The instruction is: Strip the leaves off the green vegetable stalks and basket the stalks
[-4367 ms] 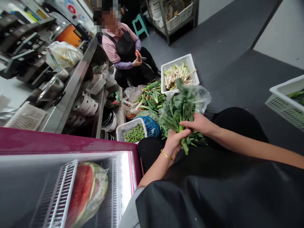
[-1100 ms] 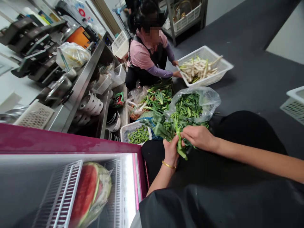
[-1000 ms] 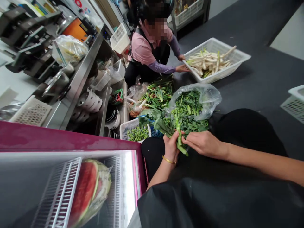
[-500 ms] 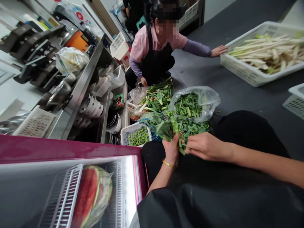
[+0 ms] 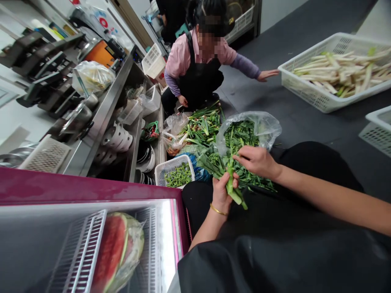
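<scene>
Currently co-worker (image 5: pixel 200 75) crouched, hand out by lg. white basket (image 5: pixel 308 95) w/ pale stalks. Clear bag (image 5: pixel 269 127) w/ greens nearer; sm. basket (image 5: pixel 159 175) to its L. Leafy stems (image 5: pixel 230 179) before bag, gripped in L hand (image 5: pixel 222 194); R hand (image 5: pixel 257 161) at upper stems, fingertips narrow.

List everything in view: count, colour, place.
leafy stalks: one bunch, green, centre
bagged greens: one bag, clear, behind stalks
onion-like greens: one pile, green, centre
blue bag: one, left of stalks
small basket: one, white, left
large basket: one, white, right floor
edge basket: one, white, right edge
watermelon: one cut, red-green, fridge
fridge: one, magenta frame, lower left
steel counter: one, grey, left
shelf clutter: uncountable, mixed, left
people: two, pink and black clothes, top
left hand: one, bare, grip on stalks
right hand: one, bare, by stalks
</scene>
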### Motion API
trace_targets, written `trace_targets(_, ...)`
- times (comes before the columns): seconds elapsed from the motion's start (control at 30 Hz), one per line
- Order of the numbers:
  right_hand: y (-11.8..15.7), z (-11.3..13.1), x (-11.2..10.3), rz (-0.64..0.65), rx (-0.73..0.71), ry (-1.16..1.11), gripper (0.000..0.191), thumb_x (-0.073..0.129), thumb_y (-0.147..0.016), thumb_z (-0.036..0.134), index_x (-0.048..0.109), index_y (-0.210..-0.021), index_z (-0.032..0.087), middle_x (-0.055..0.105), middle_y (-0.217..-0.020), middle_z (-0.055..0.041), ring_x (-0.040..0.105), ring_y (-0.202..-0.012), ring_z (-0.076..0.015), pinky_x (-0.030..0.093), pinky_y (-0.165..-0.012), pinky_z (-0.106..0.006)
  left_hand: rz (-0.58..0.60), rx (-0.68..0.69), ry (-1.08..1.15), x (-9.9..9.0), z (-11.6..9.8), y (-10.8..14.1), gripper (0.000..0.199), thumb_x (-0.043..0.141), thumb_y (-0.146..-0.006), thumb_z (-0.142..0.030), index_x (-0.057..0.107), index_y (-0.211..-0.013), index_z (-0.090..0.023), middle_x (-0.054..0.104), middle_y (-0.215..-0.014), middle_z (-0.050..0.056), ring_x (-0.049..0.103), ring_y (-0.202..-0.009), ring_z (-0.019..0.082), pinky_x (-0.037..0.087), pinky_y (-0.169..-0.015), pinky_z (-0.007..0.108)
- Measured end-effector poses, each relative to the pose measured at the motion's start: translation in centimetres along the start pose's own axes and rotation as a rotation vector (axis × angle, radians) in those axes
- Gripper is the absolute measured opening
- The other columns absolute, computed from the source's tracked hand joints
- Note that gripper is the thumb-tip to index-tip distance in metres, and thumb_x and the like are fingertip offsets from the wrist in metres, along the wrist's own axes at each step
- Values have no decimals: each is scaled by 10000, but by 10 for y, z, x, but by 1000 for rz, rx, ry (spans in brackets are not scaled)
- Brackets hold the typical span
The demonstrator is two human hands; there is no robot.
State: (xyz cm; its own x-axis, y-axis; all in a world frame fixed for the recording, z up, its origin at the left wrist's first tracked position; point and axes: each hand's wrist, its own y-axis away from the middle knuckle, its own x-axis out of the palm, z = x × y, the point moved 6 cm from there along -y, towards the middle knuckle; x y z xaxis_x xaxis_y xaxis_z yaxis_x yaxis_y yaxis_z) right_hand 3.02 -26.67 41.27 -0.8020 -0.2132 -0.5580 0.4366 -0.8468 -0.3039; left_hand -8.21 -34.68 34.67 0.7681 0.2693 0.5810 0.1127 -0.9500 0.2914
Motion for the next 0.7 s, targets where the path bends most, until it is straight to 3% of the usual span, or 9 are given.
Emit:
trace_targets(0.07,17,17,-3,-7,-230,293,425,367,-943,390,587,-645,181,555,-615,-76,487,-585,-157,331,-566,-296,-49,46,32,1,-4,-1,284,755,-679,-349,599,-786,-137,632,-670,30,498,-459,59,370,-464,186)
trace_targets(0.17,46,20,8,303,-412,375,402,382,-943,381,659,-723,188,590,-633,-67,531,-591,-152,335,-562,-271,-122,73,73,-4,-11,-4,279,755,-684,-340,590,-785,-139,624,-659,14,512,-473,59,373,-468,179)
trace_targets(0.23,54,6,13,530,-312,314,339,527,-863,490,686,-787,200,621,-659,-51,555,-584,-150,343,-540,-247,-136,80,81,-8,-14,-4,304,767,-660,-350,589,-792,-143,623,-652,8,505,-460,56,368,-455,176)
trace_targets(0.3,45,-14,13,607,-52,157,405,617,-763,582,696,-871,200,635,-657,-33,556,-541,-144,351,-501,-232,-113,95,41,-7,-14,-3,322,774,-645,-357,591,-809,-148,628,-647,10,511,-451,63,370,-446,179)
trace_targets(0.37,28,-27,16,564,204,-112,477,616,-739,620,689,-905,178,632,-632,-20,541,-496,-127,364,-469,-225,-73,111,-37,-1,-11,-1,345,783,-634,-372,594,-821,-152,635,-646,16,523,-444,77,378,-439,190)
trace_targets(0.47,6,-32,25,407,411,-523,506,610,-735,637,667,-810,140,594,-556,-9,490,-434,-99,358,-425,-217,-32,116,-136,10,-5,4,398,811,-593,-401,597,-825,-157,632,-639,18,525,-432,93,395,-433,212)
trace_targets(0.6,3,-43,20,157,507,-710,469,713,-654,599,567,-673,153,543,-517,26,454,-405,-74,352,-395,-199,-59,176,-291,13,-5,6,343,815,-598,-364,611,-789,-166,634,-639,20,532,-449,107,415,-452,229)
trace_targets(0.7,10,-53,7,100,506,-717,443,788,-601,505,518,-598,153,534,-499,33,479,-413,-72,365,-399,-184,-55,221,-473,17,-8,5,233,816,-589,-259,639,-710,-168,626,-608,14,534,-496,118,452,-512,244)
